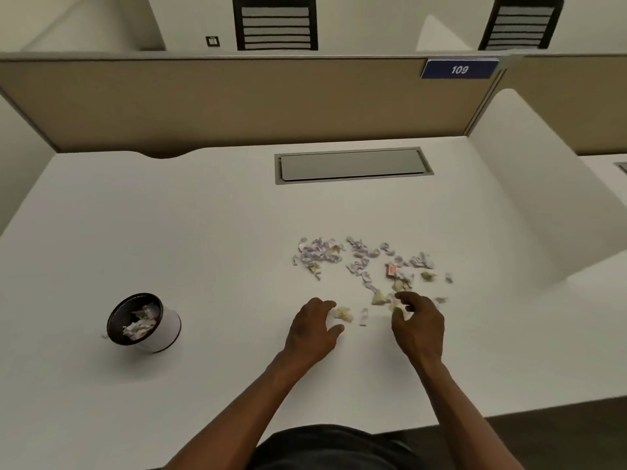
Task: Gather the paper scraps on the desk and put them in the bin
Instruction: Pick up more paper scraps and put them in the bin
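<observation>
Several small paper scraps [359, 259], pale purple, cream and one red, lie scattered on the white desk [210, 239] right of centre. My left hand [314, 329] rests on the desk with its fingers curled against a cream scrap [343, 313]. My right hand [419, 322] hovers at the near edge of the pile, fingers bent around small scraps [393, 305]. A little white strip [363, 316] lies between the two hands. The bin [169, 329], a small white cylinder with a dark inside, stands at the left and holds several scraps.
A grey cable hatch [353, 164] is set into the desk at the back. A tan partition [237, 103] with a blue "109" label [459, 69] closes the far side. A white divider [543, 205] rises at the right. Two dark chairs stand beyond.
</observation>
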The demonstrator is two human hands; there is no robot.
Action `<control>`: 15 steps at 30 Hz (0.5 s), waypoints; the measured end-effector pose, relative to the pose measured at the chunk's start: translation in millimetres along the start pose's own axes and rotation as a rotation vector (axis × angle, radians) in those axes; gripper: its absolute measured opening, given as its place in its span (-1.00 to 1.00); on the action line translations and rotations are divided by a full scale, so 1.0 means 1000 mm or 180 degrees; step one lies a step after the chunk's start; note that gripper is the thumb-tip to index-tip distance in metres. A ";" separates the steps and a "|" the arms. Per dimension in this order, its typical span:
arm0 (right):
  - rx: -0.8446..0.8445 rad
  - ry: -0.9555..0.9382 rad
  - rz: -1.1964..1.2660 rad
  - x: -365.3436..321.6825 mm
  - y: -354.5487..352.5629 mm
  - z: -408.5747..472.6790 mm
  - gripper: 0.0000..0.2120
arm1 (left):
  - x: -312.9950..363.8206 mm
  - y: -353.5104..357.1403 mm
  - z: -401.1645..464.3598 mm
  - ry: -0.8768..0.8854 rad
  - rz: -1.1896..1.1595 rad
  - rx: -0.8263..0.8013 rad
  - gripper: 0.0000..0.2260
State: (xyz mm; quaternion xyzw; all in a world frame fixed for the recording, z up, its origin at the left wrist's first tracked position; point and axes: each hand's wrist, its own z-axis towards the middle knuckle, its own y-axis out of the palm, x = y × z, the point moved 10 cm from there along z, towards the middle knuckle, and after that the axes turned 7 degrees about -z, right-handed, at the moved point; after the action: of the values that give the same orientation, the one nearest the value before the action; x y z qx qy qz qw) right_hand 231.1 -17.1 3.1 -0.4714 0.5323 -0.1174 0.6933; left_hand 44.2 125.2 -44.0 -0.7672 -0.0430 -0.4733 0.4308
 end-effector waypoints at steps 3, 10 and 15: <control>-0.0146 0.0041 -0.0273 0.024 -0.009 0.009 -0.66 | 0.009 0.021 0.006 -0.0065 0.0030 -0.0022 -0.47; -0.0583 -0.0170 -0.0646 0.034 0.013 0.013 -0.58 | 0.028 0.041 0.019 -0.0035 0.0125 0.0088 -0.33; -0.0824 -0.0573 -0.0707 0.014 0.031 0.007 -0.60 | 0.042 0.053 0.026 -0.0010 0.0258 0.0045 -0.27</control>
State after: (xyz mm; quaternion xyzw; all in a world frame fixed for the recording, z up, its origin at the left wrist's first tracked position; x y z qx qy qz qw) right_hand 232.1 -6.4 -30.3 -0.6211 0.4235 -0.0811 0.6544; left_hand 110.2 96.1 -49.8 -0.7660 -0.0159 -0.4539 0.4549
